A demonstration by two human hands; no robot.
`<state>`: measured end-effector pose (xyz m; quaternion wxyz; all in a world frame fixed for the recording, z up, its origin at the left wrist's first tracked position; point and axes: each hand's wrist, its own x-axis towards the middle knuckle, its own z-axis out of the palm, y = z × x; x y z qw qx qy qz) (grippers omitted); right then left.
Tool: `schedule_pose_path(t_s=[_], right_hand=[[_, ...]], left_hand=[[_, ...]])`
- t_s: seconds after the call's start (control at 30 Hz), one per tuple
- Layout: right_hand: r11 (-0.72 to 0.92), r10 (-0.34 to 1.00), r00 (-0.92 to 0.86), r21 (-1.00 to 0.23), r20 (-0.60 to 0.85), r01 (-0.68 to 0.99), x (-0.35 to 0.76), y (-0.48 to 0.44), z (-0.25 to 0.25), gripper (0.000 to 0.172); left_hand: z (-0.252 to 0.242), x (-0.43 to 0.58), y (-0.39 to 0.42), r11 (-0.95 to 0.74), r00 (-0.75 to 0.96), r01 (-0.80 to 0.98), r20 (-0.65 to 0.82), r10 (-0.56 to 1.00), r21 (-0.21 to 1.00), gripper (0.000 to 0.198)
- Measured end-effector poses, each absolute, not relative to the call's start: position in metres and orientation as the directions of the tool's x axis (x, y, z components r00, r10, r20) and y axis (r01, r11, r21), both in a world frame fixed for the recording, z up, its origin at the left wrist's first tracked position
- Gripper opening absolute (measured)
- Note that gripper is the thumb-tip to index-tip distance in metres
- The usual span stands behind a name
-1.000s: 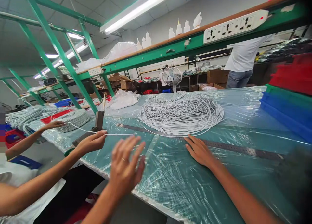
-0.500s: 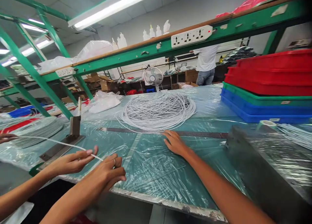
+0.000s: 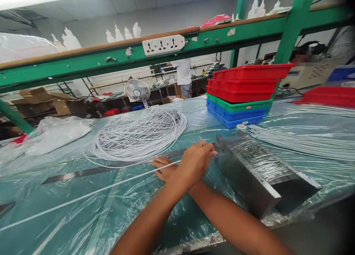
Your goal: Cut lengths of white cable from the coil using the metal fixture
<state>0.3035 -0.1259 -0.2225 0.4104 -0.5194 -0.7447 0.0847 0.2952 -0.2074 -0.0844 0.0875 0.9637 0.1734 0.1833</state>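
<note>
We see a thin white cable (image 3: 91, 194), drawn straight across the worktop (image 3: 61, 236) from the frame's lower left to centre, its end in our left hand (image 3: 194, 162).

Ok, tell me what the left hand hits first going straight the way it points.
The left hand, pinching the white wire, would probably meet the grey metal block just past its fingertips.

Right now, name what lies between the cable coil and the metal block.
Head view: the left hand, holding a white cable, over the flat right hand, beside a ruler.
</note>
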Motion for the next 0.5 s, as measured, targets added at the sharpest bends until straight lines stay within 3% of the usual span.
schedule_pose_path(t_s=[0.17,0.27,0.5], right_hand=[[0.514,0.816,-0.289,-0.401,0.500,0.758,0.305,-0.113,-0.218,0.035],[0.514,0.805,-0.308,-0.337,0.508,0.789,0.305,-0.112,-0.217,0.032],[0.508,0.776,-0.305,-0.261,0.552,0.820,0.304,-0.109,-0.223,0.030]], left_hand=[[-0.105,0.331,-0.211,-0.937,0.902,0.211,0.314,0.296,0.279,0.017],[-0.114,0.334,-0.218,-0.910,0.900,0.239,0.275,0.338,0.338,0.017],[-0.115,0.334,-0.228,-0.878,0.852,0.337,0.287,0.438,0.340,0.023]])
